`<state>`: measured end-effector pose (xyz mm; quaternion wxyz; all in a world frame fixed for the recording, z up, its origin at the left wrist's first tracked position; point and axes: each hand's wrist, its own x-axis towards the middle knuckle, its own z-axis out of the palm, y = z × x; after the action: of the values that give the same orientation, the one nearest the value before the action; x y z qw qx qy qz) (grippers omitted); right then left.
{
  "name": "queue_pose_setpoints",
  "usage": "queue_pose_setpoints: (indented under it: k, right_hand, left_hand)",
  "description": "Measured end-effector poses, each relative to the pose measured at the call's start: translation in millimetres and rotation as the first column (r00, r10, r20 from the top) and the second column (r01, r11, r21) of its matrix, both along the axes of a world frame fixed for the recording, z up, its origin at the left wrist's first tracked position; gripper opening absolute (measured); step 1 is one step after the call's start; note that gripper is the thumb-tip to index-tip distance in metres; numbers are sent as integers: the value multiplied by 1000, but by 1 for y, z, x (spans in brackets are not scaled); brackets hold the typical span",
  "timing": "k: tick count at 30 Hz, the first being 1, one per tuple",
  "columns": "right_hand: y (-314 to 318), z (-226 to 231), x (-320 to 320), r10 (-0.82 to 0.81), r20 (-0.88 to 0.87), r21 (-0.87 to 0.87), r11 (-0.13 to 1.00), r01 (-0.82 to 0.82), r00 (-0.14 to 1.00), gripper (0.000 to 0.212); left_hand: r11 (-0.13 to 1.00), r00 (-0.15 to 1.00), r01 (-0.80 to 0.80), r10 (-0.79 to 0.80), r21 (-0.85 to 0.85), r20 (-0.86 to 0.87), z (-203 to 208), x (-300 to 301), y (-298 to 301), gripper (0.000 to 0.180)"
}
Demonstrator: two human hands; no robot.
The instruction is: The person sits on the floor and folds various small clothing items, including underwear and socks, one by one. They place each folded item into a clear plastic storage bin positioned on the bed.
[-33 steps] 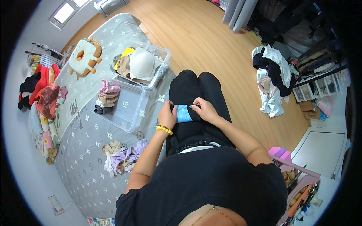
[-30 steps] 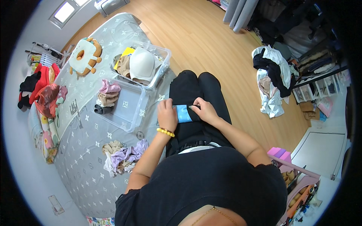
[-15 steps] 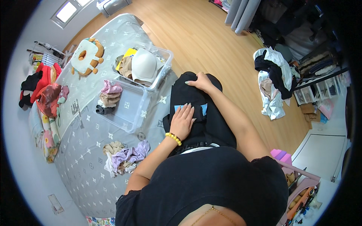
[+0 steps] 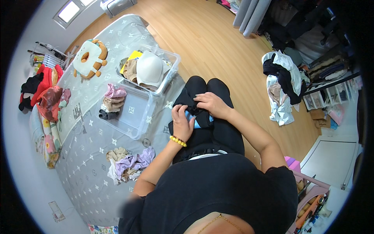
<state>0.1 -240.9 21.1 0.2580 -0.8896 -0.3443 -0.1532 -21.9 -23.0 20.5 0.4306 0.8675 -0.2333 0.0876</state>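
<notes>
A black garment with a light blue part (image 4: 198, 121) lies across my lap, partly folded over itself. My left hand (image 4: 182, 123), with a yellow bead bracelet at the wrist, grips its left edge, thumb over the blue and fingers bent. From the right, my right hand (image 4: 215, 106) has its fingers closed on the folded black cloth near the knees. The garment's full outline is hard to make out against my black trousers (image 4: 224, 134).
Left on the bed (image 4: 85, 156) stand a clear box (image 4: 136, 134) with rolled clothes and another box (image 4: 165, 84) holding a white bra (image 4: 150, 68). Nearer lies a crumpled clothes pile (image 4: 132, 162). A plush toy (image 4: 93, 64) rests farther back. Clothes (image 4: 278, 95) heap on the right.
My right hand has drawn back from the knees toward me, bringing the garment's far part over. My left hand has gone from lying flat to gripping the edge.
</notes>
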Motion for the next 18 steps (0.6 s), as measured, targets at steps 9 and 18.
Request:
queue_pose_setpoints:
  k: [9,18]
  right_hand:
    - [-3,2,-13,23,-420,247,965,91,907,25]
    - [11,20,-63,-29,-278,29,999,39,960,72]
  left_hand:
    - [807,917,325,-396,493,45,11,77,4,39]
    - [831,906,415,-416,371,-84,25,31,43,39]
